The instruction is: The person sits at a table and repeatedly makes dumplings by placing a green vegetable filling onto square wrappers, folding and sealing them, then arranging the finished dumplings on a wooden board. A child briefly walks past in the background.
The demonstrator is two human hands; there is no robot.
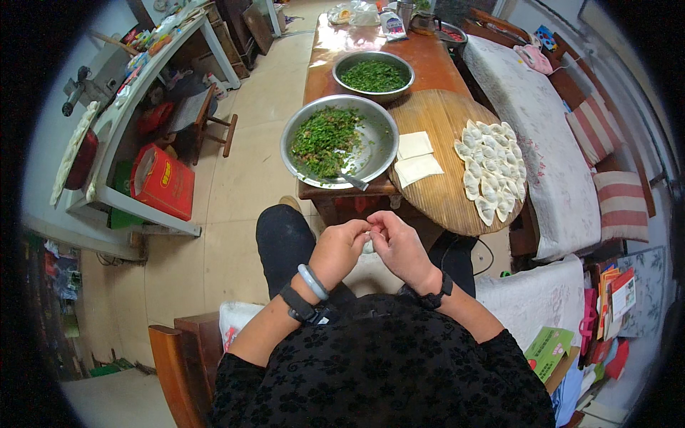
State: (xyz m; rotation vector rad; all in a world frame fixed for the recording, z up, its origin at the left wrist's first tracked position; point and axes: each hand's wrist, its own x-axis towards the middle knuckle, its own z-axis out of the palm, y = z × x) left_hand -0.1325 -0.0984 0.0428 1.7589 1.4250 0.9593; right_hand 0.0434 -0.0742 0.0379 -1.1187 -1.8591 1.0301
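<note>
Above my lap, my left hand [342, 243] and my right hand [396, 243] meet at the fingertips around a small pale dumpling [368, 246]. Most of it is hidden behind the fingers. Ahead stands a steel basin [380, 144] of chopped greens and meat filling [326, 142], with a metal spoon [353, 181] leaning over its near rim. To its right, a round wooden board [436, 115] bears two stacks of square wrappers [416, 145]. Several folded dumplings [492, 166] lie close together on the board's right side.
A second steel basin [374, 59] of chopped greens sits farther back on the wooden table [321, 80]. The board overhangs the table's near right corner. A cloth-covered bench [522, 123] runs along the right. At left, a red box [166, 182] stands below a white-framed table [214, 51].
</note>
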